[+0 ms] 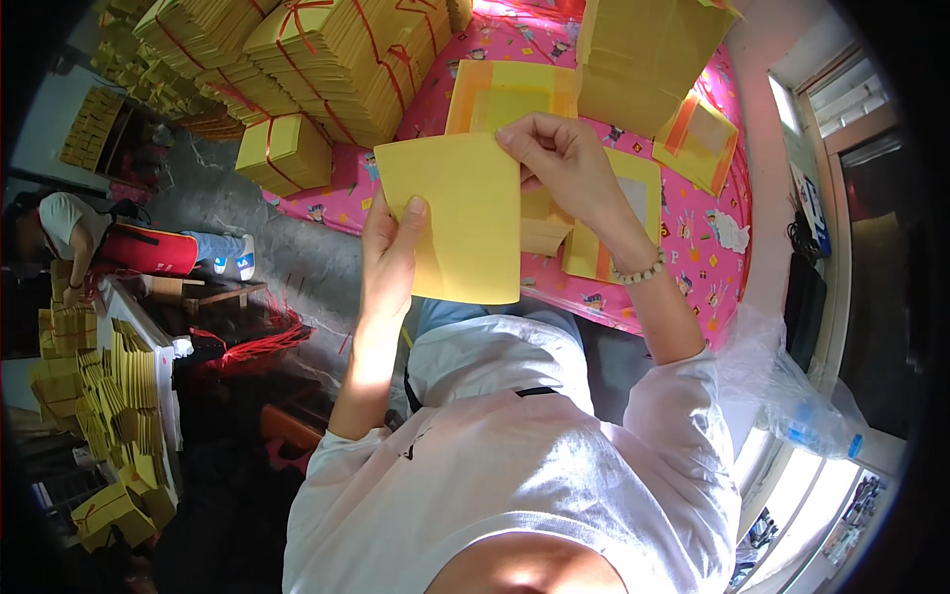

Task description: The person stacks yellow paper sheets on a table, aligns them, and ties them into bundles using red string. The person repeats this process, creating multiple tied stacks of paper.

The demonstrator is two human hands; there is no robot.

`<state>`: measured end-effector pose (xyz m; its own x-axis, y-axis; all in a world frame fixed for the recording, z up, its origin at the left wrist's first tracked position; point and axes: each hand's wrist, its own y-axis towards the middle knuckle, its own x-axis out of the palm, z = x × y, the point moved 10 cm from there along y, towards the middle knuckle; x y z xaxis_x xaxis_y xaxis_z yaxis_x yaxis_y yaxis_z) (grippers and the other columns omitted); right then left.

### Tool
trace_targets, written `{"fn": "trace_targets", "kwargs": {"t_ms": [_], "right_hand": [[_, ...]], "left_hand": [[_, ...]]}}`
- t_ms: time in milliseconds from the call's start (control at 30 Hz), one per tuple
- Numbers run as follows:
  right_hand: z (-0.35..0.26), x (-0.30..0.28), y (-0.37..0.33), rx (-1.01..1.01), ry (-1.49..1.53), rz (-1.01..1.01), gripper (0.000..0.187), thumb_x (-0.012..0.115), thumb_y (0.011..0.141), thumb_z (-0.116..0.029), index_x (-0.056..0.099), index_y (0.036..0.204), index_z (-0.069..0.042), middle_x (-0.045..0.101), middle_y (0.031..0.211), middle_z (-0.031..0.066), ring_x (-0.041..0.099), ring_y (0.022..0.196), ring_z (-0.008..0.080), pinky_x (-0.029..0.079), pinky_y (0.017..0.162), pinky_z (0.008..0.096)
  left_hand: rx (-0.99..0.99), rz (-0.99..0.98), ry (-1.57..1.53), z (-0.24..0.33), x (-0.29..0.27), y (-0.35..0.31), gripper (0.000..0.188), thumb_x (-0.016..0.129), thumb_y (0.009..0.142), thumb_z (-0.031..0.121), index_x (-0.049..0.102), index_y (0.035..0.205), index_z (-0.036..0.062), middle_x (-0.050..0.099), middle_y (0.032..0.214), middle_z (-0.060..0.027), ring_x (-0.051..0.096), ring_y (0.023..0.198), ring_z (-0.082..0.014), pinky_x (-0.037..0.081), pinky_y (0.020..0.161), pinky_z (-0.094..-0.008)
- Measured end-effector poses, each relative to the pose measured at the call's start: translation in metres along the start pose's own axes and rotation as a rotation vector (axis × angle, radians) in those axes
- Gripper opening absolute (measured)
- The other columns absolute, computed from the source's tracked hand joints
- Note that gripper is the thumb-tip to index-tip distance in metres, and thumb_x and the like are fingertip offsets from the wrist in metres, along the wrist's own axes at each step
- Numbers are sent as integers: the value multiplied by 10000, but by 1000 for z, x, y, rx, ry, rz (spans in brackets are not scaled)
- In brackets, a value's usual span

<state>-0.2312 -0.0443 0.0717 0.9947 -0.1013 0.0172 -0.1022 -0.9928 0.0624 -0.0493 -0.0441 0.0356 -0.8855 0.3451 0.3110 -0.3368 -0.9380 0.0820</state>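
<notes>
In front of my chest, over the near edge of the table, I hold up a plain yellow paper sheet (465, 223). My left hand (392, 247) grips its left side, thumb lying on the face and the other fingers behind. At the upper right corner my right hand (559, 163) pinches the paper between thumb and curled fingers; a beaded bracelet circles that wrist. Whether the sheet is single or layered I cannot tell. Just beyond lies a yellow piece with an orange border (515, 87), partly covered by the sheet. Another pale-panelled yellow piece (638, 188) lies under my right forearm.
Yellow paper bundles tied with red string (336, 69) pile up at the far left of the pink patterned table (708, 223). A tall yellow stack (648, 64) stands at the back right. Clear plastic wrapping (782, 386) sits at right. Another person (84, 233) works at left.
</notes>
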Motion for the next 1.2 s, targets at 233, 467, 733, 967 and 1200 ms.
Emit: {"fn": "trace_targets", "kwargs": {"t_ms": [233, 467, 733, 967, 1200], "right_hand": [[19, 27, -23, 139, -291, -211, 200, 671, 877, -195, 660, 908, 3, 634, 709, -18, 560, 617, 22, 457, 562, 185], [-8, 24, -19, -139, -253, -133, 182, 665, 877, -164, 659, 980, -14, 651, 873, 4, 569, 720, 61, 470, 619, 218], [-12, -9, -51, -351, -984, -98, 255, 723, 747, -186, 657, 953, -52, 625, 892, 91, 595, 850, 277, 486, 748, 367], [-6, -9, -56, -431, -1004, -108, 183, 721, 743, -178, 684, 881, -63, 632, 898, 69, 588, 863, 256, 484, 734, 363], [-2, -19, -48, -360, -908, -83, 125, 699, 777, -176, 715, 806, -56, 654, 880, 76, 594, 863, 248, 480, 730, 353]], "left_hand": [[36, 99, -70, -1, -26, -4, 336, 455, 998, 161, 431, 1304, 25, 565, 1199, -99, 561, 1088, -140, 463, 913, -288], [-144, 88, -382, -27, -66, -3, 361, 431, 1005, 206, 413, 1310, 14, 561, 1237, -142, 582, 1120, -230, 500, 938, -368], [-387, 518, -534, -133, -200, -25, 346, 399, 1010, 243, 431, 1291, 44, 562, 1230, -115, 569, 1128, -257, 478, 953, -431], [-308, 546, -451, -184, -205, 3, 310, 421, 1002, 206, 460, 1265, 46, 575, 1221, -92, 564, 1132, -244, 481, 939, -415], [-291, 573, -259, -172, -192, 12, 310, 525, 947, 77, 468, 1249, 38, 596, 1162, -89, 607, 1062, -220, 526, 890, -393]]}}
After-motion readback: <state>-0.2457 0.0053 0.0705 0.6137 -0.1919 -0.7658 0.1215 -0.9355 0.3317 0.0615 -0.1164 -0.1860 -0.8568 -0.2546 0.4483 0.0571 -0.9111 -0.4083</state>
